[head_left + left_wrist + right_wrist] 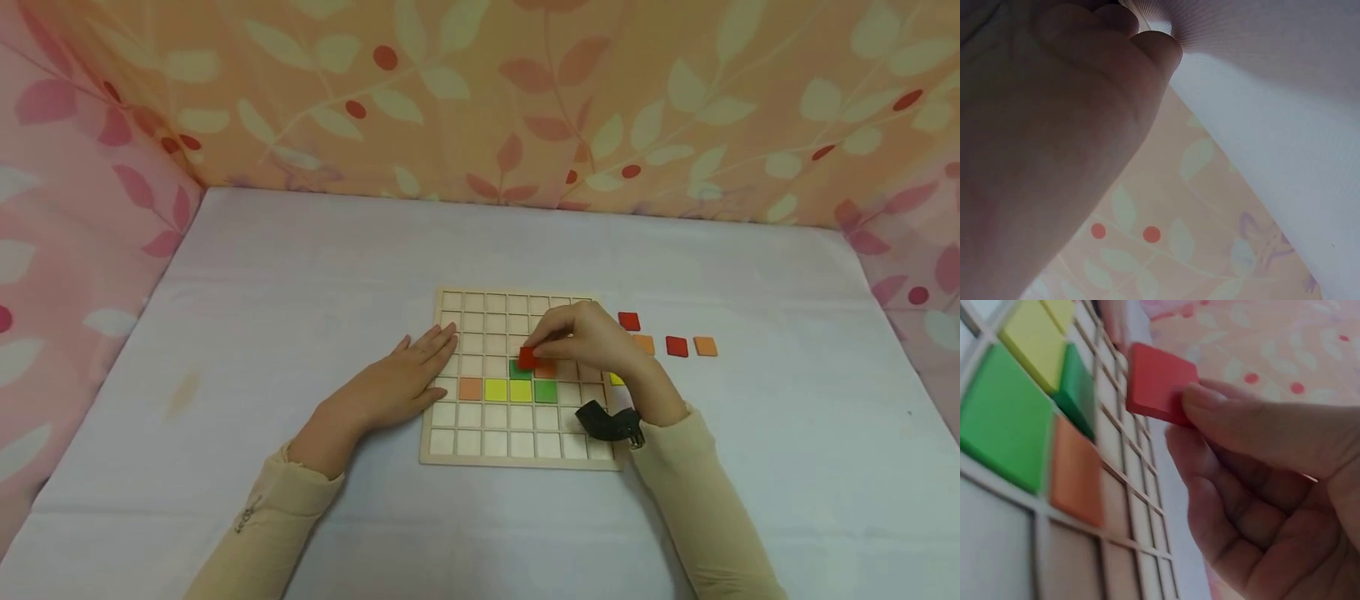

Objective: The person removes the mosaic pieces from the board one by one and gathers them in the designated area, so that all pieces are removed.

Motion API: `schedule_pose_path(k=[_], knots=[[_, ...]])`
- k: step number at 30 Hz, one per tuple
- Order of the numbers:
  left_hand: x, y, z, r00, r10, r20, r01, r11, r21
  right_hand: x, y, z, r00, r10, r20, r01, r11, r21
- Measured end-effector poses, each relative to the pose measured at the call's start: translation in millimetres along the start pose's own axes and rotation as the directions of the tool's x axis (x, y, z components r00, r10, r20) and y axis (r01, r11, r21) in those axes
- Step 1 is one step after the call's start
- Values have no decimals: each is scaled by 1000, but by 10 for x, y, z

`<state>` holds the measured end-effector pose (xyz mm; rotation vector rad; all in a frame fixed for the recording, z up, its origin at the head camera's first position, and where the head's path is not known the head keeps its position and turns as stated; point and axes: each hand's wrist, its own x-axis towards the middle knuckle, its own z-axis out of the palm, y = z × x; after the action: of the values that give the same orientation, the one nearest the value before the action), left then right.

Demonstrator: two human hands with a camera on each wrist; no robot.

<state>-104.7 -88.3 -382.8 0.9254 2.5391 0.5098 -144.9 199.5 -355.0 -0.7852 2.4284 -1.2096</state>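
Leaf-patterned cloth (517, 100) backs the table (315, 258). The right hand (585, 333), its wrist (660, 396) half-hiding a yellow tile (617, 379), pinches a red tile (1157, 381) above the grid board (497, 443); the left hand (397, 379) lies flat on its edge, fingers straight.

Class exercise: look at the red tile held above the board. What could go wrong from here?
The right grip pinches the red tile near one end, so it might twist or slip.

If lowered here, the tile could knock the orange tile or the darker green tile, both on the board.

A loose yellow tile beside the board is partly hidden in the head view, so it might be overlooked.
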Motion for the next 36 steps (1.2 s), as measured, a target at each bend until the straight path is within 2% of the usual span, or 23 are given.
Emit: schedule_pose_path(k=[6,18,25,36], knots=[[-14,-17,-20,1000,8,-17,-8,1000,9,-47,-3,-160,1000,-13,18,14,1000,-2],[-41,-28,-29,1000,-12,-5,12,1000,3,-139,36,-331,995,92,48,-92,996,-3],[-46,-31,-29,1000,-3,-12,3,1000,1,-190,91,-371,992,116,40,-116,993,11],[-12,-4,-9,1000,4,-7,-4,1000,7,-477,233,-537,989,149,7,-149,989,14]])
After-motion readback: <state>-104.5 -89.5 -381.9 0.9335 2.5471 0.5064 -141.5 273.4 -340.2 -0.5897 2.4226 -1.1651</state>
